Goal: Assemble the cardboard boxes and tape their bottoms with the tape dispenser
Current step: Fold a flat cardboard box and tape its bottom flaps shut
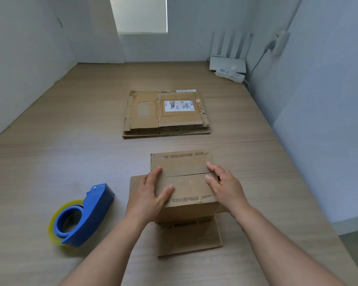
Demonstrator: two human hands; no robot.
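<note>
A small brown cardboard box (186, 186) stands upside down on the wooden table, its two bottom flaps folded shut with an untaped seam between them. Its other flaps splay out flat on the table around its base. My left hand (151, 193) presses on the left part of the folded flaps, thumb across the near flap. My right hand (223, 182) holds the right edge, fingers over the seam. A blue tape dispenser (83, 215) with a roll of clear tape lies on the table to the left. A stack of flattened cardboard boxes (165, 112) lies farther back.
The wooden table (50, 162) is bounded by white walls on the left, back and right. A white router with antennas (227, 62) and a power strip (229, 75) sit in the back right corner, with a cable running up to a wall socket (279, 42).
</note>
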